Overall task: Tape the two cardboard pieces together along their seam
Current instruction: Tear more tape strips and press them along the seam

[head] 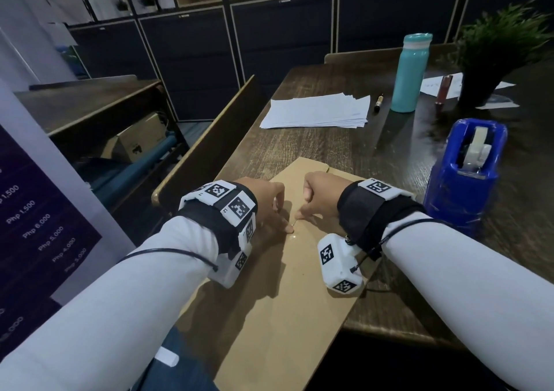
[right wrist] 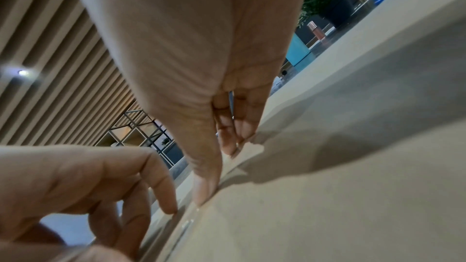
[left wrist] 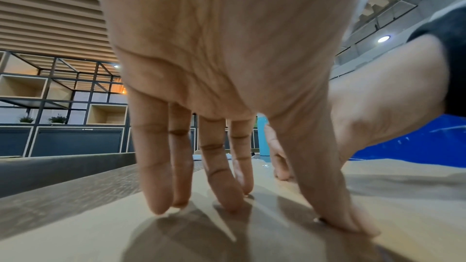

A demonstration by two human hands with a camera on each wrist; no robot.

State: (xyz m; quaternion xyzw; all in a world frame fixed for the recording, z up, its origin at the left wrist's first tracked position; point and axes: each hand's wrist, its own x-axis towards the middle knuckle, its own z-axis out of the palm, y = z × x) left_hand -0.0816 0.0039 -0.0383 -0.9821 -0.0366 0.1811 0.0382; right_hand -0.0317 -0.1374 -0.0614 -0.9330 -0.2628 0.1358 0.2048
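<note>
Two brown cardboard pieces [head: 284, 300] lie side by side on the dark wooden table [head: 374, 156], running from the near edge away from me. A clear tape strip [head: 293, 237] glints on their seam. My left hand [head: 280, 216] presses on the cardboard [left wrist: 100, 226] with straight fingers [left wrist: 221, 186], its thumb tip down at the seam. My right hand [head: 311, 201] is right beside it, fingers curled, thumb pressing on the tape [right wrist: 188, 224]. In the right wrist view the right hand [right wrist: 218, 172] has its thumb on the cardboard [right wrist: 327, 206], with the left hand [right wrist: 100, 176] next to it.
A blue tape dispenser [head: 464, 174] stands just right of the cardboard. Farther back are a stack of white paper [head: 314, 111], a pen [head: 379, 102], a teal bottle [head: 409, 72] and a potted plant [head: 491, 60]. A chair back [head: 209, 150] stands along the table's left edge.
</note>
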